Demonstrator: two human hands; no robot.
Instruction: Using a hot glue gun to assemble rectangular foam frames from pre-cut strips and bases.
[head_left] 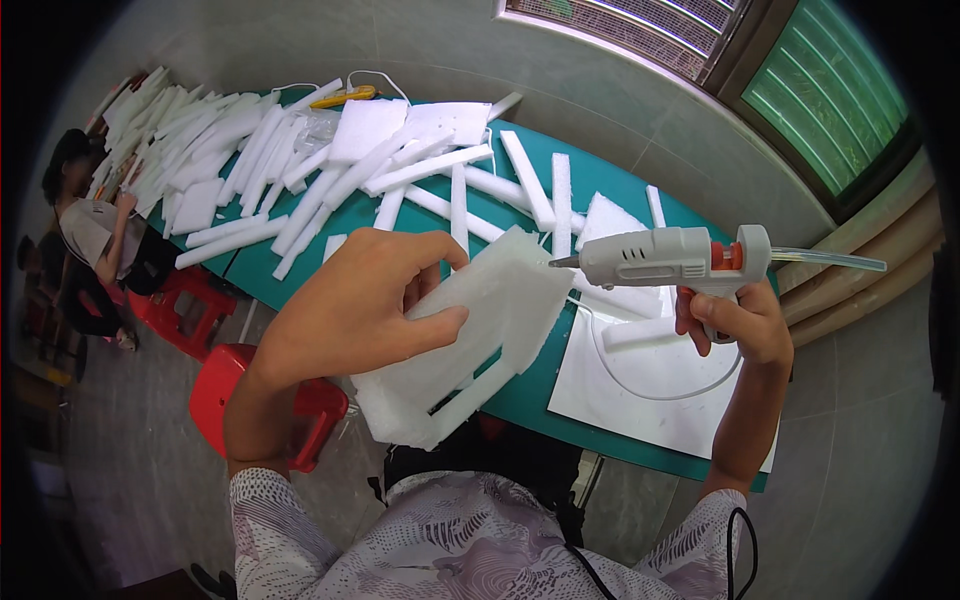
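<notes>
My left hand [350, 305] is closed on a white foam piece [480, 290], its thumb bent over the face and some fingers hidden. The piece is made of a panel with a strip along its lower side, and a narrow gap shows between them. It is held tilted above the table's near edge. My right hand [735, 320] grips the handle of a white and orange hot glue gun [660, 257]. The gun's nozzle points left and is at or very close to the foam's upper right corner. A clear glue stick [830, 260] juts from the gun's back.
Foam strips [430, 170] and panels lie across the green table [520, 395], heaped thickly at the far left. A white board [600, 395] with a white cable lies at the right. A yellow cutter [345, 97] rests at the back. Red stools [222, 385] and a seated person are left.
</notes>
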